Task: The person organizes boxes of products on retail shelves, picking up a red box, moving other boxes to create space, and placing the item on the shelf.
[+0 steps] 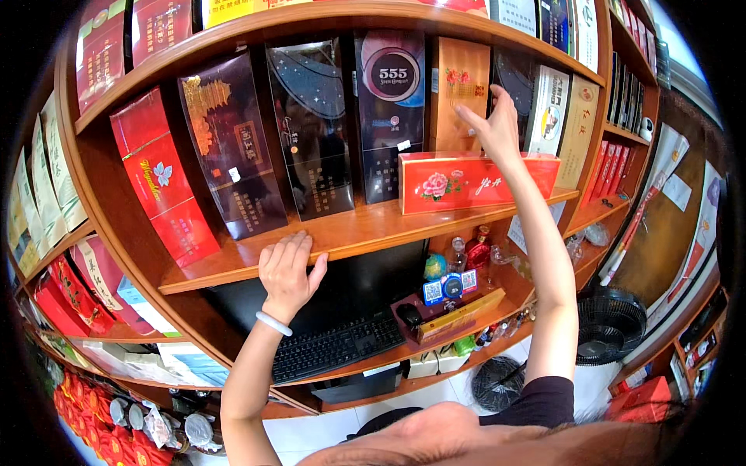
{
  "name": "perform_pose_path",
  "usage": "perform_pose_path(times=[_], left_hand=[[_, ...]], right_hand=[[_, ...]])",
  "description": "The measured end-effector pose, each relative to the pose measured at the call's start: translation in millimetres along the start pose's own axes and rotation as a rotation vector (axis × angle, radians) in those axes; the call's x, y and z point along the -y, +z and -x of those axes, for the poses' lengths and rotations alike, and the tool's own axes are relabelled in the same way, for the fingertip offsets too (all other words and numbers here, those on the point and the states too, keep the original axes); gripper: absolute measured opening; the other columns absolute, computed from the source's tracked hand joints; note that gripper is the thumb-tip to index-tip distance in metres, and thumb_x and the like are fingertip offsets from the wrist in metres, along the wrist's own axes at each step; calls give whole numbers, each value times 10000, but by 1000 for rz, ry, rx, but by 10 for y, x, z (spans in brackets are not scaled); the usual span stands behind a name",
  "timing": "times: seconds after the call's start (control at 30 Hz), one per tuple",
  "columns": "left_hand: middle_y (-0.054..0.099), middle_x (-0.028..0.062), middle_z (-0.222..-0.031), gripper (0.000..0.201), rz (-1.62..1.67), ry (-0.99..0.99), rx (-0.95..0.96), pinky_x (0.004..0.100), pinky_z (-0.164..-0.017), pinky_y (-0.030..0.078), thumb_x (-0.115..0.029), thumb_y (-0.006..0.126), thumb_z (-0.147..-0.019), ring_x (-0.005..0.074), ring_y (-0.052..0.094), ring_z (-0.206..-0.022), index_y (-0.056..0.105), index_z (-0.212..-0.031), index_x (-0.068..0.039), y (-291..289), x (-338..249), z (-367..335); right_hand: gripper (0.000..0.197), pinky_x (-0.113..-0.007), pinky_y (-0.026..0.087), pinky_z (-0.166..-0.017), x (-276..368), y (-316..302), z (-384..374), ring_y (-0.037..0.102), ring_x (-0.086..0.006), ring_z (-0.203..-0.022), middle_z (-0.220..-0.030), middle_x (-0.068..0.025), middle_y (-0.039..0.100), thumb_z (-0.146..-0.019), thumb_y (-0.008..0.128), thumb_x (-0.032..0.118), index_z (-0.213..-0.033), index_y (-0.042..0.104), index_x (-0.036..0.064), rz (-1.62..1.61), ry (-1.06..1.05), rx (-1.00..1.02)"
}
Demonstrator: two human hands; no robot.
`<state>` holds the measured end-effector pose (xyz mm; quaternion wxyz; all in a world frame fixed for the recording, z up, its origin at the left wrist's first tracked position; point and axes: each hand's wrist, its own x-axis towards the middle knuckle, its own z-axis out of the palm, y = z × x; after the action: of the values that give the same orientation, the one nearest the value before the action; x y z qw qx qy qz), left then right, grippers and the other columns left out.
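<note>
My left hand (289, 270) lies over the front edge of the wooden shelf (373, 233), fingers together and stretched out, thumb apart, holding nothing. My right hand (499, 130) reaches up to the orange carton (460, 93) with red flowers. Its thumb is over the carton's front and its fingers are by the right edge, beside a dark carton (513, 74); thumb and fingers are apart. Whether they touch either carton I cannot tell. Under my right wrist a red carton with a pink flower (466, 186) lies lengthwise along the shelf's front.
Upright on the shelf stand a red carton (165, 179), several dark cartons (311, 132) and a white one (546, 109). Below are a black keyboard (334, 349), a mouse (409, 314) and small bottles (478, 248). A black fan (610, 322) stands at the right.
</note>
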<state>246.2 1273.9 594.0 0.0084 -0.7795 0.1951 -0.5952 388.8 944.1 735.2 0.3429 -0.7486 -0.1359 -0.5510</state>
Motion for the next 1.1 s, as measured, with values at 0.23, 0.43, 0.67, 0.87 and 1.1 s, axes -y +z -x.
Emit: perform_pose_path(times=[0.23, 0.43, 0.67, 0.87, 1.1], left_hand=[[635, 88, -935, 263, 5, -1, -22, 340, -737, 410, -217, 659, -731, 235, 588, -850, 608, -908, -28, 2, 21, 12], [638, 94, -921, 284, -23, 11, -11, 321, -727, 418, -265, 658, -736, 221, 598, -852, 619, -888, -28, -11, 15, -5], [637, 95, -919, 281, -22, 23, -25, 324, -736, 418, -265, 657, -740, 221, 598, -854, 617, -884, -28, 8, 21, 1], [635, 101, -925, 285, -28, 36, -17, 332, -738, 419, -245, 665, -729, 230, 598, -850, 613, -897, -21, 1, 27, 1], [631, 108, -934, 289, -24, 33, -11, 337, -734, 412, -234, 667, -721, 240, 589, -849, 611, -908, -22, -24, 42, -12]], right_hand=[[891, -435, 357, -949, 13, 200, -150, 390, -404, -1145, -1227, -272, 408, -664, 711, 482, -1241, 334, -81, 121, -53, 6], [912, -465, 365, -928, 69, 272, -94, 380, -412, -1152, -1257, -263, 367, -660, 716, 483, -1258, 300, -66, 222, -2, 11], [943, -494, 372, -912, 39, 329, -68, 370, -418, -1158, -1283, -266, 333, -631, 734, 493, -1268, 297, -49, 233, -3, -19], [922, -462, 371, -913, 82, 430, -35, 410, -411, -1105, -1229, -237, 377, -598, 745, 517, -1221, 336, -25, 297, -46, -110], [968, -475, 342, -946, 229, 360, -80, 344, -444, -1137, -1258, -271, 309, -583, 778, 405, -1284, 262, -18, 246, 36, -16]])
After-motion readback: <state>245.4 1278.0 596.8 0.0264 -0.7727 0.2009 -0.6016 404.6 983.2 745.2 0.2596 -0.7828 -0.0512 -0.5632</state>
